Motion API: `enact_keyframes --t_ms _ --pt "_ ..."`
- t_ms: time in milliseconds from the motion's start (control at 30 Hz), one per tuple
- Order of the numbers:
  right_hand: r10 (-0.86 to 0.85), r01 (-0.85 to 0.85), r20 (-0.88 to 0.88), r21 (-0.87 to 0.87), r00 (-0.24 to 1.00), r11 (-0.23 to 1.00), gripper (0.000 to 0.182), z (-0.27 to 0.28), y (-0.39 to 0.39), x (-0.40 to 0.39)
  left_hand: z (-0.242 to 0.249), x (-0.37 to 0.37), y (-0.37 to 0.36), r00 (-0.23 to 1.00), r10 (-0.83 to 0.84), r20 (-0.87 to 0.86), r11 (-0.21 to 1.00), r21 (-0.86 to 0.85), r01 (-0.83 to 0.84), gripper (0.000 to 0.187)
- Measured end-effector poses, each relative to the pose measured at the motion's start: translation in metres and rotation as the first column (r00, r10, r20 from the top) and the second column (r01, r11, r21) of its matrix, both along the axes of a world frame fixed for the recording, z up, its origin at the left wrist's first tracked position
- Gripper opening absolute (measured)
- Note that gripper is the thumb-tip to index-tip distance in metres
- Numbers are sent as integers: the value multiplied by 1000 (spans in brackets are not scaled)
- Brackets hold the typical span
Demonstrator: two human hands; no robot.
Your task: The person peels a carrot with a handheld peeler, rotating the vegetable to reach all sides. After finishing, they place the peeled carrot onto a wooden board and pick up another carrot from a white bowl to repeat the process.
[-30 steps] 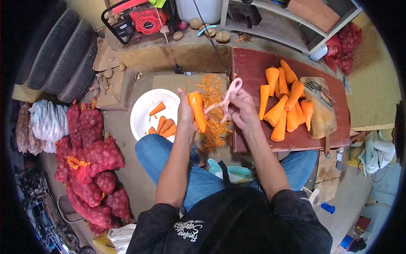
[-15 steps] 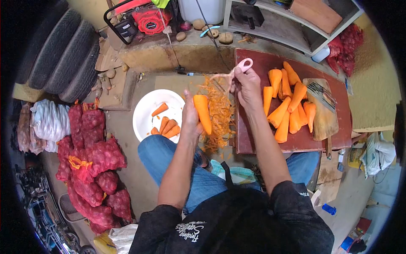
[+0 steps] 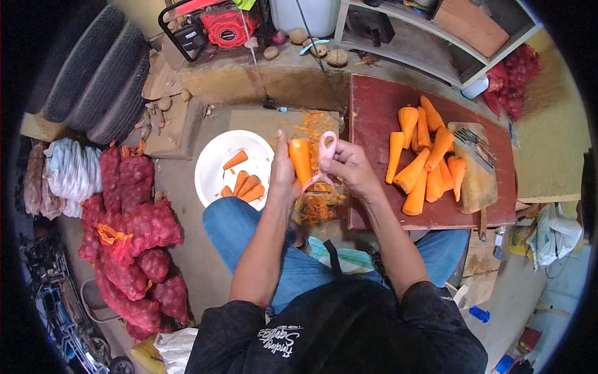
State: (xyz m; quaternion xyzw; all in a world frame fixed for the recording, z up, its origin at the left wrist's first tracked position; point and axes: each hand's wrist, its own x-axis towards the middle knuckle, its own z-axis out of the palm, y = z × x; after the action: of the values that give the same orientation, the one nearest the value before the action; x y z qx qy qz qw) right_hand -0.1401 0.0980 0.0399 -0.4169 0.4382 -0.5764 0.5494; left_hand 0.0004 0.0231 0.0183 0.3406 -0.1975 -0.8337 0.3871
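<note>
My left hand (image 3: 285,171) is closed around a bright orange carrot (image 3: 299,157), its thumb pointing up along the side. In my right hand (image 3: 349,168) is a pink peeler (image 3: 327,146), handle up and blade end down by the carrot's lower tip. Below both hands, orange peelings (image 3: 314,215) lie scattered on the floor. Left of my left hand stands a white basin (image 3: 208,154) with several smaller carrots (image 3: 249,185) in it. Several peeled carrots (image 3: 412,169) are piled on the red-brown table (image 3: 374,209) to the right.
On the table's right part rests a wooden cutting board (image 3: 478,181) with dark marks. Red mesh sacks (image 3: 134,230) fill the floor at left, below stacked tyres (image 3: 99,75). A red generator (image 3: 225,28) and a grey shelf (image 3: 411,40) stand at the back.
My right hand has come down and left, bringing the peeler from over the table's edge to the carrot. My left hand still holds the carrot. The view has shifted slightly.
</note>
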Motion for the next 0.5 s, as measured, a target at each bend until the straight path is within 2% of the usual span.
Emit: enact_keyframes --t_ms 133,267,367,400,500 --pt "-11 13 141 -14 990 1000 20 1 -24 -6 -10 4 -2 998 -44 52 994 -101 49 63" --pt "-208 234 147 -185 967 954 18 10 -65 0 -6 1 2 999 -43 21 992 -118 45 66" --pt "-282 310 169 -169 944 936 18 15 -78 -11 -6 3 2 998 -64 28 997 -40 65 64" --pt "-281 326 250 -161 926 931 18 16 -78 -16 -4 1 3 996 -77 35 996 -42 79 63" --pt "-258 277 137 -135 956 951 18 11 -65 -25 -1 -2 11 991 -109 74 992 -53 113 62"
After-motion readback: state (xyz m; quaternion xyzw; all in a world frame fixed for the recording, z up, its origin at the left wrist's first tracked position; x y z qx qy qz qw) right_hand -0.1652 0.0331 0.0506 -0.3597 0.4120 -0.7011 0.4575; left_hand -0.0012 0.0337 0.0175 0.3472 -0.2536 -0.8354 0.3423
